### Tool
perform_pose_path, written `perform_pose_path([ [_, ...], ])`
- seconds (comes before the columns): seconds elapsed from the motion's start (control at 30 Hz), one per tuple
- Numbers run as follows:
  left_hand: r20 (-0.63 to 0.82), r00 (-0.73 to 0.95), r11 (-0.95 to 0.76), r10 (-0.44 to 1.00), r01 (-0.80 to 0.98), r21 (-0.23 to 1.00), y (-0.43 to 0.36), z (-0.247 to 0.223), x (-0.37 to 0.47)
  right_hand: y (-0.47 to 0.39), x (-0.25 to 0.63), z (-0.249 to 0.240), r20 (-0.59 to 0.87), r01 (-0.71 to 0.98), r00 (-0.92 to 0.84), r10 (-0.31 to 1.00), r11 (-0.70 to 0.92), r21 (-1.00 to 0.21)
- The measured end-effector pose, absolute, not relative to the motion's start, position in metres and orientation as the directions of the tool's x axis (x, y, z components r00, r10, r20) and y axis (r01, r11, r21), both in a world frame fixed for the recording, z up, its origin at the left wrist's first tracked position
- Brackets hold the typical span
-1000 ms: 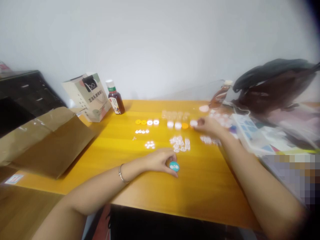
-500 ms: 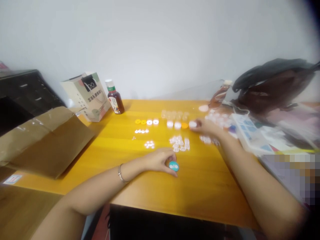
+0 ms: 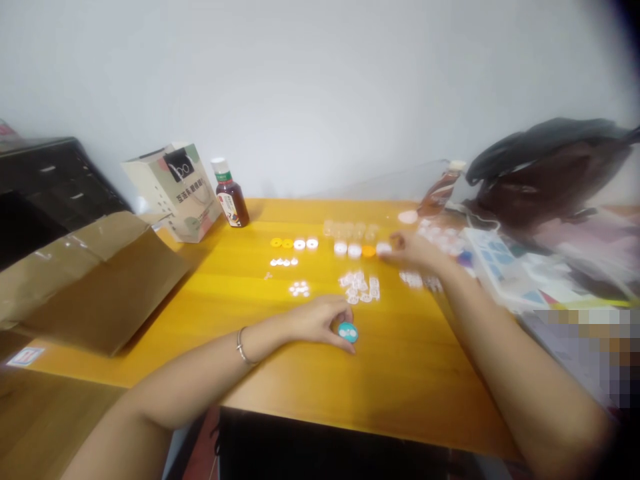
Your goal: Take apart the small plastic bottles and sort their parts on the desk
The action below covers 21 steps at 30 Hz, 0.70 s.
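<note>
Sitting toward the near side of the desk [image 3: 400,387] is a teal disc [image 3: 348,332] with pale spots on top, and the left hand [image 3: 317,320] has it pinched at the fingertips, forefinger on the far side, thumb on the near side. The right hand [image 3: 417,252] is farther back, its fingers right at a white disc [image 3: 383,248] ending a row, but it's kinda blurry so I can't tell if they're gripping it. An orange disc [image 3: 369,251] lies just left of that. Pale flat cutouts [image 3: 357,287] sit between the hands. Way back left: a white-capped bottle [image 3: 231,200] beside a printed paper bag [image 3: 187,203].
</note>
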<state>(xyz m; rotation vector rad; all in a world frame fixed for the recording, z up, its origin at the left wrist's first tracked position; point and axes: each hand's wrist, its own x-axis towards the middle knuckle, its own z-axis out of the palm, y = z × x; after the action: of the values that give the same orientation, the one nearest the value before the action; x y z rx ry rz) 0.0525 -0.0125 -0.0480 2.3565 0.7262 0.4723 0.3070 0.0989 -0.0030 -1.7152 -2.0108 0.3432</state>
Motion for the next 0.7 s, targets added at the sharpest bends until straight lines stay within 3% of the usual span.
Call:
perform_pose_path([
  [0.1,0.154,0.785,-0.662,0.6,0.378,0.647,-0.013,-0.047,0.053,0.088,0.294,0.004,0.295,0.841,-0.142,0.945,0.273,-0.468],
  [0.27,0.147,0.787,-0.652,0.6,0.373,0.66,-0.013,-0.048,0.052,0.037,0.258,-0.007,0.336,0.646,-0.336,0.88,0.475,-0.598],
  [0.47,0.181,0.791,-0.653,0.585,0.326,0.683,-0.01,-0.049,0.051,-0.015,0.246,-0.022,0.136,0.462,-0.685,0.715,0.572,-0.678],
  [0.7,0.124,0.796,-0.535,0.592,0.272,0.8,-0.01,-0.04,0.041,-0.019,0.247,-0.019,0.008,0.526,-0.723,0.69,0.559,-0.641],
])
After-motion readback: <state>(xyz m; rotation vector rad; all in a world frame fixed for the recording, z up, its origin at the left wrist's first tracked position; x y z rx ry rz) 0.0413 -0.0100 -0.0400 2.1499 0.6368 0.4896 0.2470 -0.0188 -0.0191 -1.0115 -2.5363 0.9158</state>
